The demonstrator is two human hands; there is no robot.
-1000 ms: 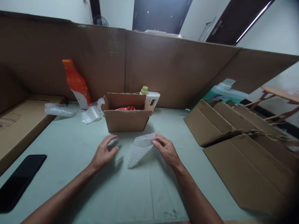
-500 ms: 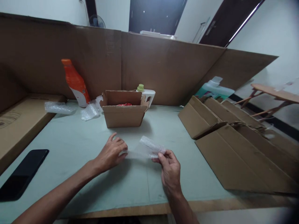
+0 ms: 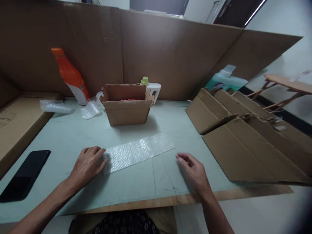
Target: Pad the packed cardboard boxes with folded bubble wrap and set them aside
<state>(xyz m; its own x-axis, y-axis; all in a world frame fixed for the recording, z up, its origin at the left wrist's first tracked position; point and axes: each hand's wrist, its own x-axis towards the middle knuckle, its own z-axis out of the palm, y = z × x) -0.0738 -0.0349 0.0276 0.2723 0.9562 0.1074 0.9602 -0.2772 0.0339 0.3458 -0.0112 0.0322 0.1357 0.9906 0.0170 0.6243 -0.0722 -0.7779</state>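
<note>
strip of bubble wrap spread flat on the surface, running from 8 o'clock up toward 2 o'clock, just in front of the open cardboard box. left hand palm down, fingers loosely spread, resting on the strip's 8 o'clock end and pinning it; gripping nothing. right hand open and empty, just off the strip's other end, apart from it. laying-out looks finished; nothing set on the wrap yet, nothing rolled or tucked, box flaps up. something red inside the box, mostly hidden by its front wall, possibly a packet. white bottle half hidden behind the box. orange bottle at 11 o'clock, label too small to read. flattened cartons at 3 o'clock, cut off by the frame edge.
</note>
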